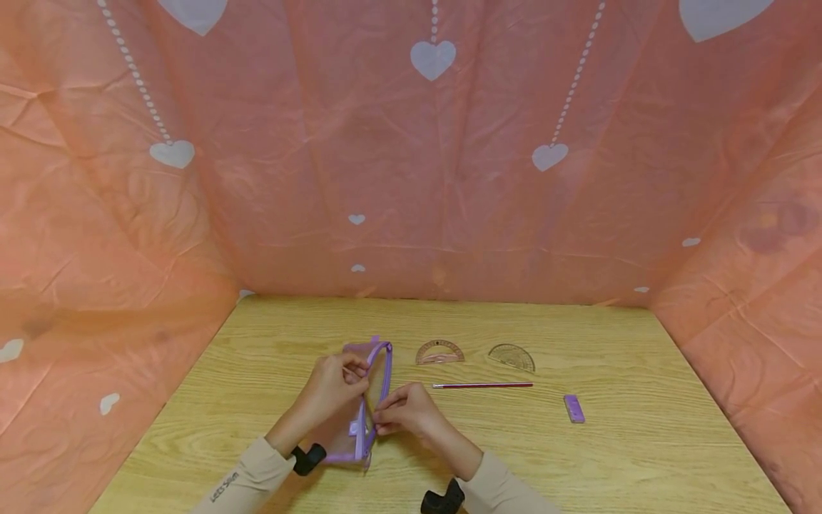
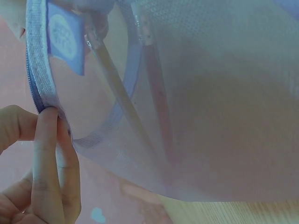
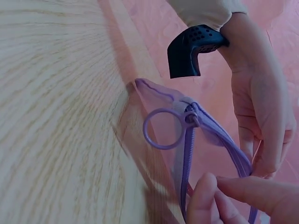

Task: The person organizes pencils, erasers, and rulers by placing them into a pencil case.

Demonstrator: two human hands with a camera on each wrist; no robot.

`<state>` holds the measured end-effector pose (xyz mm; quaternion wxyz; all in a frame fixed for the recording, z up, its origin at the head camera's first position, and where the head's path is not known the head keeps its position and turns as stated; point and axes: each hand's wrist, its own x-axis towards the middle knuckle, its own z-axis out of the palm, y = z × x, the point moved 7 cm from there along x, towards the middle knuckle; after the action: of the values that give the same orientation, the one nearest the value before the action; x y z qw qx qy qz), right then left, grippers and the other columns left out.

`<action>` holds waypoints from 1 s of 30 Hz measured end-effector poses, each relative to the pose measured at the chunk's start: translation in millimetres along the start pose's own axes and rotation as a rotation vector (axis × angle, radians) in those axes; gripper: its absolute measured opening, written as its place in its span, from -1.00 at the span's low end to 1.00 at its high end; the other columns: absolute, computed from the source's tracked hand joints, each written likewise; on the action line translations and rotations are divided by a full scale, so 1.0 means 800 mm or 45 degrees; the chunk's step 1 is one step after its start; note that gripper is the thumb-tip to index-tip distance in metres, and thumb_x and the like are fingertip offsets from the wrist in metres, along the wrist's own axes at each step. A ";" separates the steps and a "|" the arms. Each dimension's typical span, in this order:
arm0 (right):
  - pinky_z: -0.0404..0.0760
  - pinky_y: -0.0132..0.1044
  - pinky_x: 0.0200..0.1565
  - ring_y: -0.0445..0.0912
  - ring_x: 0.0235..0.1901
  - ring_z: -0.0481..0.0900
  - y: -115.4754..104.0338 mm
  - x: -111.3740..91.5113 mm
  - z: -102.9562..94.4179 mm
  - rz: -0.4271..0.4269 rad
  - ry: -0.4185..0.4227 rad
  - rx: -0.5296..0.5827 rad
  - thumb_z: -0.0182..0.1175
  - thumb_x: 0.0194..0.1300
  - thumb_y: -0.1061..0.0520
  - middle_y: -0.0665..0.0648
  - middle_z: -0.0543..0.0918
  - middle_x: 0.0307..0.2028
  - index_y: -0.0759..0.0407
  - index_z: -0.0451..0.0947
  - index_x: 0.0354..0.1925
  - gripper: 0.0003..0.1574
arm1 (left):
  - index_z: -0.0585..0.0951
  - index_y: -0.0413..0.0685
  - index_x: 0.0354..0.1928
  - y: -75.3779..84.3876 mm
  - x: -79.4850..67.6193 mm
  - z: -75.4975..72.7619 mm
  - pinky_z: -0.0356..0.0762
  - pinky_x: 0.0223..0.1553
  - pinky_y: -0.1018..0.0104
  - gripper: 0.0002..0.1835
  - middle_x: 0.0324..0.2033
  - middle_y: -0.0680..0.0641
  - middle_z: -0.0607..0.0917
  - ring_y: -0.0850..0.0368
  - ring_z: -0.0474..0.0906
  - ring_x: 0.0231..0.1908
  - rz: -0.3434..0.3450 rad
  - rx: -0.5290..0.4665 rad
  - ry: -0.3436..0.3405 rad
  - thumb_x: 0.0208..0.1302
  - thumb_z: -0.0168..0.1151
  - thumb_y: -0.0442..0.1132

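Observation:
A see-through purple mesh pencil pouch stands tilted on the table, its zipper opening spread toward the right. My left hand pinches the zipper edge on the near side of the mesh; its fingers bend round that rim. Opposite, my right hand pinches at the right-hand rim, thumb and fingertips beside the zipper tape. Through the mesh, a pale pencil and a reddish pencil show in the left wrist view, the pale one's top close to my right fingers. A ring zipper pull hangs at one end.
Right of the pouch lie a pinkish protractor, a clear protractor, a dark red pencil and a purple eraser. Pink cloth with white hearts walls the wooden table at the back and sides.

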<state>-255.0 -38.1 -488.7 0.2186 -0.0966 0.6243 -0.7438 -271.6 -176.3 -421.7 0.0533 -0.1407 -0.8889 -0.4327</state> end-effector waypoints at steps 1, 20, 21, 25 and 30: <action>0.72 -0.25 -0.38 -0.15 -0.61 0.64 0.000 0.000 0.001 0.003 -0.006 0.004 0.25 0.12 0.56 0.40 0.69 -0.46 0.69 0.55 -0.27 -0.84 | 0.67 -0.34 -0.23 0.000 0.000 0.000 0.61 -0.40 0.42 -0.83 -0.42 -0.04 0.70 0.19 0.63 -0.44 0.001 0.001 0.000 0.09 0.36 -0.50; 0.72 -0.25 -0.30 -0.14 -0.54 0.66 -0.002 -0.002 0.010 -0.056 -0.086 0.077 0.21 0.14 0.56 0.39 0.70 -0.39 0.77 0.50 -0.18 -0.75 | 0.68 -0.35 -0.22 0.002 -0.001 -0.003 0.60 -0.41 0.42 -0.81 -0.42 -0.05 0.70 0.14 0.64 -0.43 -0.034 -0.021 0.002 0.08 0.35 -0.50; 0.72 -0.26 -0.31 -0.14 -0.54 0.66 -0.002 -0.002 0.009 -0.054 -0.080 0.075 0.21 0.14 0.56 0.39 0.70 -0.39 0.77 0.50 -0.18 -0.74 | 0.68 -0.35 -0.21 0.002 -0.001 -0.003 0.60 -0.41 0.42 -0.81 -0.42 -0.05 0.70 0.14 0.64 -0.43 -0.036 -0.021 0.001 0.08 0.36 -0.50; 0.72 -0.26 -0.32 -0.15 -0.55 0.65 -0.004 -0.002 0.005 -0.046 -0.061 0.038 0.23 0.15 0.54 0.33 0.70 -0.41 0.75 0.51 -0.17 -0.73 | 0.68 -0.35 -0.21 0.001 -0.001 -0.003 0.60 -0.42 0.42 -0.81 -0.41 -0.05 0.70 0.16 0.64 -0.43 -0.037 -0.022 0.002 0.08 0.36 -0.50; 0.72 -0.24 -0.30 -0.14 -0.51 0.66 -0.005 -0.001 -0.003 -0.045 -0.034 -0.033 0.25 0.16 0.51 0.30 0.71 -0.40 0.72 0.53 -0.16 -0.73 | 0.68 -0.34 -0.22 0.001 -0.001 -0.003 0.60 -0.41 0.42 -0.82 -0.42 -0.03 0.70 0.17 0.64 -0.43 -0.040 -0.009 0.007 0.08 0.36 -0.50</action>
<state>-256.3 -35.5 -485.0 0.2124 -0.1203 0.6290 -0.7380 -270.7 -177.8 -419.7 0.0485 -0.1258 -0.8894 -0.4369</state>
